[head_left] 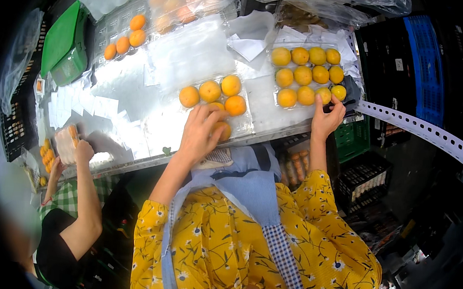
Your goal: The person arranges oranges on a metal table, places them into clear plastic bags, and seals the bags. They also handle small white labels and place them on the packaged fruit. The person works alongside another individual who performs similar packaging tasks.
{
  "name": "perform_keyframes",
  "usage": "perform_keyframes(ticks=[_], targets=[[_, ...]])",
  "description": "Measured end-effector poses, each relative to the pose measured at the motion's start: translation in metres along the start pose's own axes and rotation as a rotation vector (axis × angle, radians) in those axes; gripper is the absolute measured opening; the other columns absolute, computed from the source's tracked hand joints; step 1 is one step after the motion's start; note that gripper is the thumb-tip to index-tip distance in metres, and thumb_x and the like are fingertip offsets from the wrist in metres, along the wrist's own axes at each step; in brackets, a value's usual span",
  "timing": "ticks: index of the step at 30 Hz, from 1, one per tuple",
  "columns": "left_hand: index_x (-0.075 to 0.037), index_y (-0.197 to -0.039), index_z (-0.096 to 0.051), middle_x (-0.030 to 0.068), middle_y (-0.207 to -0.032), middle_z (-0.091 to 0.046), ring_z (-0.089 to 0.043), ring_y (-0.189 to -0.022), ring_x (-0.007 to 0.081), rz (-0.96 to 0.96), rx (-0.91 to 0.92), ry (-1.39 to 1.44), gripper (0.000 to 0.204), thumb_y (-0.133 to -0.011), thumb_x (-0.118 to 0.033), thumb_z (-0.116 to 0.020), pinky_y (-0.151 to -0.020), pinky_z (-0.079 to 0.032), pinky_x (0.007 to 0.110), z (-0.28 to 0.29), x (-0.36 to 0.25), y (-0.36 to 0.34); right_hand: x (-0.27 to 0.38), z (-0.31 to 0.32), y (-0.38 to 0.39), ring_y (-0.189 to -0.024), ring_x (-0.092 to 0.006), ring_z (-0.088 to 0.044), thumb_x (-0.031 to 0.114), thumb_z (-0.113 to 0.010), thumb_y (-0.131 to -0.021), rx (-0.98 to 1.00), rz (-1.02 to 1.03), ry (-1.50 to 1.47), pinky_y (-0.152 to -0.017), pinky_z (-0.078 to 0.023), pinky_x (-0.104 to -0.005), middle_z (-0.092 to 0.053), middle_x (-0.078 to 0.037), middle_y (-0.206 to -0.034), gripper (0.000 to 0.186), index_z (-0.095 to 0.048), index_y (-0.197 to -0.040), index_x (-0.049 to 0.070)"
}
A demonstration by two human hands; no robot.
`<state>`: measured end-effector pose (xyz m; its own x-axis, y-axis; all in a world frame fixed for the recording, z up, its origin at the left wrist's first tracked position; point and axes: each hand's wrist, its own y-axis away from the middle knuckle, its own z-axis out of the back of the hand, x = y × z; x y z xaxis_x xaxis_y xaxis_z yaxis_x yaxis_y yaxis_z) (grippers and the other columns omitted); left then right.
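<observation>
My left hand (201,134) is curled over the near side of a clear plastic tray (248,125), its fingers around an orange (221,131) that they partly hide. Other oranges (210,91) sit in the far part of this tray. At the right, a second clear tray (275,81) carries rows of yellower oranges (303,75). My right hand (327,120) is at its near right corner, with thumb and fingertips closed on an orange (323,95) there. Another orange (338,92) lies right against those fingertips.
Farther back left, a clear tray holds several oranges (122,44) beside stacked clear packs (171,9). A green-lidded bin (64,41) stands at left. A co-worker's hands (83,151) hold a pack (67,142). Crates (366,181) and a perforated white strip (420,125) are at right.
</observation>
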<state>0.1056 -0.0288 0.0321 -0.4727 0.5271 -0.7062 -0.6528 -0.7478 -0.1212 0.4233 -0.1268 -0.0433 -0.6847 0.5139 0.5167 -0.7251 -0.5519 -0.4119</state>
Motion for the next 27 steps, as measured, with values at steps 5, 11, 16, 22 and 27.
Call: perform_keyframes(ticks=[5,11,16,22,27], targets=[[-0.006,-0.101,-0.061,0.0095,-0.097,-0.056,-0.053,-0.089,0.0303,-0.062,-0.051,0.051,0.031,-0.072,0.002,-0.065,-0.076,-0.045,0.038,-0.013,-0.006,-0.037,0.003,-0.016,0.007,-0.08,-0.0239,-0.051,0.036,-0.08,-0.069,-0.098,-0.212,-0.065,-0.074,-0.039,-0.0377,-0.055,-0.006,-0.08,0.042,-0.061,-0.091,0.006],[-0.007,-0.106,-0.061,0.0099,-0.097,-0.057,-0.056,-0.086,0.0272,-0.037,-0.014,0.12,0.031,-0.076,-0.001,-0.065,-0.075,-0.046,0.036,-0.028,-0.011,-0.093,-0.011,-0.013,0.005,-0.073,-0.0158,-0.05,0.023,-0.083,-0.069,-0.015,-0.362,-0.343,-0.069,-0.044,-0.0292,-0.057,-0.004,-0.085,0.035,-0.061,-0.089,0.004],[-0.005,-0.116,-0.056,0.0091,-0.103,-0.06,-0.059,-0.079,0.0185,0.166,-0.213,0.304,0.039,-0.08,-0.008,-0.069,-0.069,-0.05,0.031,-0.046,-0.013,-0.158,-0.008,0.012,0.006,-0.066,-0.0078,-0.051,0.015,-0.069,-0.085,0.063,-0.491,-0.586,-0.058,-0.044,-0.0214,-0.059,-0.003,-0.087,0.022,-0.059,-0.1,0.002],[-0.005,-0.117,-0.055,0.0104,-0.105,-0.06,-0.059,-0.068,0.0211,0.247,-0.368,0.293,0.04,-0.08,-0.014,-0.066,-0.068,-0.049,0.034,-0.069,-0.013,-0.203,-0.014,0.03,0.005,-0.067,-0.0179,-0.065,0.013,-0.058,-0.091,0.488,-0.803,-0.668,-0.057,-0.054,-0.0267,-0.063,-0.013,-0.09,0.035,-0.049,-0.119,-0.005],[-0.008,-0.11,-0.06,0.0063,-0.095,-0.06,-0.057,-0.064,0.02,0.095,-0.228,0.214,0.032,-0.079,-0.007,-0.063,-0.062,-0.048,0.032,-0.064,-0.033,-0.194,-0.006,0.037,-0.006,-0.096,-0.0247,-0.063,0.018,-0.054,-0.093,0.32,-0.986,-0.963,-0.066,-0.055,-0.0288,-0.055,-0.02,-0.118,0.048,-0.038,-0.131,-0.008]])
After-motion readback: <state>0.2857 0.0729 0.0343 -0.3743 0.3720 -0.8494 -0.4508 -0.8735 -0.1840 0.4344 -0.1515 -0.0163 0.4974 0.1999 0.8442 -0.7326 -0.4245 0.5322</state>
